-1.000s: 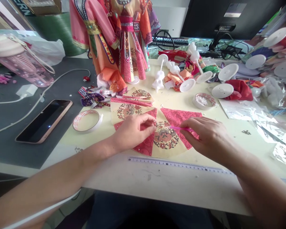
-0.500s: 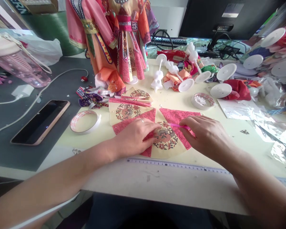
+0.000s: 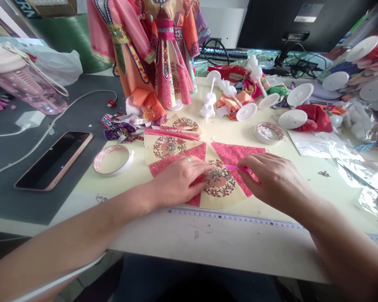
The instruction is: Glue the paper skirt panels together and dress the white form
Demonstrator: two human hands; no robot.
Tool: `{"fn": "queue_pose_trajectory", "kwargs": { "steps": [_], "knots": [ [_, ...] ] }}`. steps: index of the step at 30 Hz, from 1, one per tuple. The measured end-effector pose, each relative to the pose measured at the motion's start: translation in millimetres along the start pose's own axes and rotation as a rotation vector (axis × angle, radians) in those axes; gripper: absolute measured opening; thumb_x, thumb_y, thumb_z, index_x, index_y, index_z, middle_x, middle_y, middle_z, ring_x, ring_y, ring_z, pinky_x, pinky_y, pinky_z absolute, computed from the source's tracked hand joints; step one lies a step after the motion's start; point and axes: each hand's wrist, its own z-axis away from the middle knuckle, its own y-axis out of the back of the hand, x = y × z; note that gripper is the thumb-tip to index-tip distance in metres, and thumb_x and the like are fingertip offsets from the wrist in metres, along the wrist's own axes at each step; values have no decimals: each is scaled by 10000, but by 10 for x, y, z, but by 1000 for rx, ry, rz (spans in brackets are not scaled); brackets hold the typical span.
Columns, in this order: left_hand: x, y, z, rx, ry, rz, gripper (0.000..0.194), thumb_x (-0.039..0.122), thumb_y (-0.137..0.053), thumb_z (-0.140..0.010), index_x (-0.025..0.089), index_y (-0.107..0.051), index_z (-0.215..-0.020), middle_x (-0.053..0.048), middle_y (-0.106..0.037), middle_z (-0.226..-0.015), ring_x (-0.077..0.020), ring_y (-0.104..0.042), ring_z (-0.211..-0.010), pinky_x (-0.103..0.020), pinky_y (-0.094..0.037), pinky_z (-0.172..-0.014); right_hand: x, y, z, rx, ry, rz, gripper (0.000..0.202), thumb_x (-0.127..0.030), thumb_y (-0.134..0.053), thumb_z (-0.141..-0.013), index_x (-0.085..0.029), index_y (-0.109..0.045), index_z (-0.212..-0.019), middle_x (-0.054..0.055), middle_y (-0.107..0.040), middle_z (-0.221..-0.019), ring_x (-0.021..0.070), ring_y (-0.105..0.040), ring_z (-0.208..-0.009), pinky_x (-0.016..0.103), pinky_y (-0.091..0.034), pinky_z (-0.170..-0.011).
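Note:
A pink and cream patterned cloth (image 3: pixel 219 182) lies flat on the desk in front of me. My left hand (image 3: pixel 184 178) rests on its left part, palm down, with thumb and fingers apart. Between the fingers and thumb of my right hand (image 3: pixel 264 174) is a thin pink stick (image 3: pixel 233 167), its tip over the flower print. Behind my left hand lies another printed cloth piece (image 3: pixel 168 146) with a folded pink edge. A ruler (image 3: pixel 220 216) runs along the near side of the cloth.
Tape rolls (image 3: pixel 111 160) (image 3: pixel 269 133) lie left and right. Dressed dolls (image 3: pixel 166 50) stand at the back, white doll stands (image 3: pixel 246 112) lie behind the cloth. A phone (image 3: pixel 54 161), a cable and a pink bottle (image 3: pixel 28 79) are at left; a monitor (image 3: pixel 302 25) stands behind.

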Motion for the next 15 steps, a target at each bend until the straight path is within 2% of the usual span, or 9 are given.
{"fn": "queue_pose_trajectory", "kwargs": {
  "steps": [15],
  "knots": [
    [-35, -32, -9, 24, -20, 20, 308, 281, -523, -895, 140, -563, -1165, -82, -654, -1127, -208, -573, -1090, -358, -455, -953, 11, 25, 10, -31, -20, 5, 172, -257, -473, -883, -158, -601, -825, 20, -567, -612, 132, -467, -544, 272, -277, -503]
  ]
}}
